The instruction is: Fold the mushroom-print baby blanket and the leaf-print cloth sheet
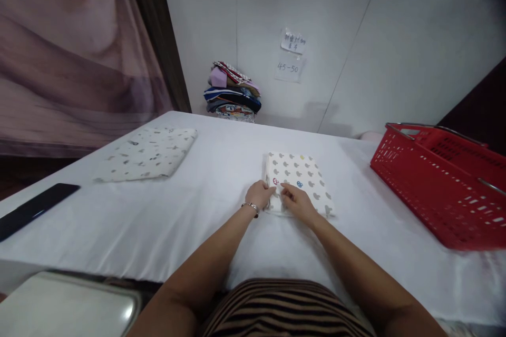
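Left hand (260,194): fingers curled, gripping near-left corner of folded cloth (298,181); bracelet (250,205) on wrist.
Right hand (297,201): pinching near edge of the same cloth, just beside left hand.
Folded cloth: white with grey print, flat on white table (197,205), centre, near the person.
Far left: black phone (33,209) at table edge.
Left: second folded cloth (148,154), well apart.
Back wall: clothes stack (232,92).
Right: red basket (438,179) on table.

red basket (435,189): cut off by the right edge; its inside is not shown.
black object (33,208): cropped at the left edge; its kind cannot be told.
paper notes (291,55): handwriting mostly too small to be read.
folded cloth (300,181): near edge hidden under both hands.
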The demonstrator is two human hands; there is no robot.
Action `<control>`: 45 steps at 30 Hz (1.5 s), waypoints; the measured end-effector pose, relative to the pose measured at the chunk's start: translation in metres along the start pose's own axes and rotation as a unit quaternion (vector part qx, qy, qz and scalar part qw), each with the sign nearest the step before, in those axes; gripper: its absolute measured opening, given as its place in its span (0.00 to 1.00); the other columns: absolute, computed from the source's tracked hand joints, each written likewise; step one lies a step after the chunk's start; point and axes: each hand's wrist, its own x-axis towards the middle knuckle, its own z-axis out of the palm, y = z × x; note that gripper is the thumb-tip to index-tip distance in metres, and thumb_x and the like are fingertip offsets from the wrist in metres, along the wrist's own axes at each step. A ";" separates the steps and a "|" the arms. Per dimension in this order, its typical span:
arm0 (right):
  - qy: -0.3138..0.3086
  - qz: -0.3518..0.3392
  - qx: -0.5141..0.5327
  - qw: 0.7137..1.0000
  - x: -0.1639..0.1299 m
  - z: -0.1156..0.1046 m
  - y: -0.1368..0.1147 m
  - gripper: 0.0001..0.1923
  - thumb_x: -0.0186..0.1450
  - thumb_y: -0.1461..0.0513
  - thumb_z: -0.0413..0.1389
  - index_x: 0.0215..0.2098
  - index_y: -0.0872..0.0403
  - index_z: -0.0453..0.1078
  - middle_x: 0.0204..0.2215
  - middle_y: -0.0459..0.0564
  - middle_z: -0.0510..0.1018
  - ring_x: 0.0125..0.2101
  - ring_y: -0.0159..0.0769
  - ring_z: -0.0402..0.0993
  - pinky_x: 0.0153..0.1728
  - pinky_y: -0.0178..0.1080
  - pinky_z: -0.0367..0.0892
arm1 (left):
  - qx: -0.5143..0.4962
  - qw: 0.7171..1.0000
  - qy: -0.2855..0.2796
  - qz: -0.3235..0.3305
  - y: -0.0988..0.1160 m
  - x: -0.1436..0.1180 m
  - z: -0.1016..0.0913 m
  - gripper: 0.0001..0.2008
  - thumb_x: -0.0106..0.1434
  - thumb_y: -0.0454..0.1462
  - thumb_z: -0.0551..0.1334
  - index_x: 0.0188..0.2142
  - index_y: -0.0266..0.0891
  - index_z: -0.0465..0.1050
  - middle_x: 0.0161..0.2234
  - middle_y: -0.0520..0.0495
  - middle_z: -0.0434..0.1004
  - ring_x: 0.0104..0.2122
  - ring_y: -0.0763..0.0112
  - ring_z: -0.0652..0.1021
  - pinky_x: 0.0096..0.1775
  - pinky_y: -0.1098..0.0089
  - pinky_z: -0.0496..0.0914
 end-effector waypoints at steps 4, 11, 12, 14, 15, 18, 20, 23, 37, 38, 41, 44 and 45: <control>-0.017 -0.042 -0.061 0.997 -0.005 0.002 -0.005 0.17 0.61 0.64 0.48 0.47 0.51 0.68 0.39 0.49 0.75 0.39 0.36 0.68 0.42 0.41 0.64 | -0.019 1.000 0.009 -0.002 -0.005 0.000 0.002 0.10 0.55 0.43 0.59 0.23 0.39 0.65 0.25 0.51 0.73 0.27 0.72 0.72 0.28 0.73 0.60; 0.005 -0.099 -0.091 0.991 0.011 -0.012 -0.008 0.15 0.63 0.64 0.46 0.44 0.51 0.71 0.44 0.50 0.74 0.47 0.38 0.66 0.49 0.42 0.61 | -0.001 1.000 0.013 -0.002 -0.009 -0.001 0.003 0.11 0.56 0.44 0.59 0.24 0.40 0.66 0.25 0.51 0.74 0.28 0.71 0.73 0.28 0.73 0.60; 0.019 -0.099 -0.107 0.989 0.016 -0.014 -0.007 0.16 0.63 0.63 0.46 0.47 0.51 0.69 0.49 0.52 0.71 0.51 0.38 0.63 0.52 0.43 0.59 | 0.002 1.000 0.014 -0.002 -0.009 -0.001 0.003 0.11 0.56 0.45 0.58 0.25 0.40 0.66 0.26 0.51 0.75 0.28 0.71 0.73 0.28 0.73 0.60; 0.006 -0.090 -0.150 0.984 0.028 -0.013 -0.003 0.20 0.64 0.60 0.46 0.54 0.53 0.64 0.57 0.54 0.63 0.58 0.41 0.53 0.57 0.46 0.51 | 0.007 1.000 0.014 -0.001 -0.008 -0.003 0.003 0.11 0.57 0.45 0.57 0.25 0.40 0.67 0.27 0.50 0.75 0.29 0.70 0.74 0.29 0.73 0.60; -0.021 -0.078 -0.175 0.981 0.032 -0.011 -0.001 0.22 0.65 0.59 0.46 0.56 0.54 0.62 0.59 0.55 0.59 0.60 0.43 0.49 0.58 0.49 0.47 | 0.008 1.000 0.015 -0.002 -0.008 -0.004 0.002 0.11 0.58 0.44 0.56 0.26 0.40 0.67 0.27 0.50 0.76 0.30 0.70 0.74 0.29 0.72 0.61; -0.105 -0.032 -0.230 0.967 0.039 -0.001 0.005 0.24 0.67 0.56 0.43 0.59 0.55 0.56 0.62 0.56 0.52 0.62 0.46 0.41 0.58 0.54 0.41 | 0.018 1.000 0.012 -0.005 -0.008 -0.007 -0.001 0.09 0.59 0.42 0.54 0.27 0.40 0.67 0.29 0.49 0.76 0.31 0.69 0.74 0.31 0.72 0.62; -0.123 -0.020 -0.246 0.961 0.039 0.004 0.007 0.25 0.68 0.55 0.40 0.61 0.55 0.54 0.63 0.55 0.50 0.63 0.45 0.39 0.58 0.54 0.39 | 0.039 0.999 0.012 -0.003 -0.005 -0.008 -0.004 0.08 0.59 0.40 0.54 0.30 0.40 0.68 0.32 0.48 0.76 0.33 0.68 0.75 0.33 0.71 0.64; -0.121 -0.021 -0.259 0.958 0.038 0.007 0.006 0.25 0.68 0.54 0.39 0.61 0.54 0.53 0.63 0.55 0.49 0.63 0.45 0.38 0.59 0.54 0.39 | 0.097 0.991 0.063 0.063 0.008 -0.010 -0.007 0.12 0.59 0.38 0.53 0.41 0.39 0.68 0.43 0.43 0.73 0.42 0.64 0.73 0.40 0.68 0.65; -0.117 -0.024 -0.193 0.974 0.069 -0.032 0.027 0.26 0.64 0.60 0.46 0.60 0.58 0.55 0.62 0.59 0.52 0.62 0.45 0.43 0.59 0.50 0.45 | 0.235 0.959 -0.043 0.156 0.010 -0.005 0.018 0.33 0.62 0.53 0.42 0.62 0.39 0.48 0.65 0.45 0.38 0.64 0.60 0.42 0.60 0.52 0.42; -0.101 -0.022 -0.207 0.973 0.078 -0.035 0.028 0.26 0.65 0.59 0.44 0.61 0.58 0.54 0.63 0.58 0.50 0.63 0.46 0.40 0.59 0.51 0.43 | 0.241 0.957 -0.041 0.156 0.009 -0.005 0.019 0.33 0.62 0.53 0.43 0.62 0.39 0.48 0.65 0.45 0.38 0.64 0.60 0.42 0.60 0.52 0.42; -0.086 -0.006 -0.251 0.964 0.099 -0.036 0.034 0.28 0.66 0.54 0.43 0.62 0.56 0.51 0.64 0.56 0.45 0.63 0.45 0.34 0.59 0.53 0.37 | 0.250 0.955 -0.038 0.156 0.010 -0.005 0.018 0.33 0.62 0.51 0.44 0.62 0.38 0.47 0.65 0.44 0.38 0.64 0.59 0.42 0.60 0.51 0.43; -0.103 0.032 -0.281 0.954 0.110 -0.025 0.046 0.30 0.67 0.50 0.40 0.63 0.55 0.49 0.64 0.54 0.44 0.63 0.45 0.34 0.59 0.54 0.34 | 0.251 0.954 -0.044 0.157 0.011 -0.005 0.018 0.32 0.63 0.50 0.43 0.62 0.38 0.47 0.65 0.44 0.39 0.64 0.59 0.43 0.60 0.51 0.43; -0.107 0.040 -0.286 0.951 0.112 -0.021 0.049 0.30 0.67 0.50 0.40 0.62 0.54 0.50 0.65 0.54 0.44 0.63 0.45 0.35 0.59 0.54 0.34 | 0.252 0.954 -0.046 0.157 0.011 -0.004 0.018 0.31 0.63 0.50 0.43 0.62 0.38 0.47 0.65 0.44 0.39 0.64 0.60 0.43 0.59 0.51 0.44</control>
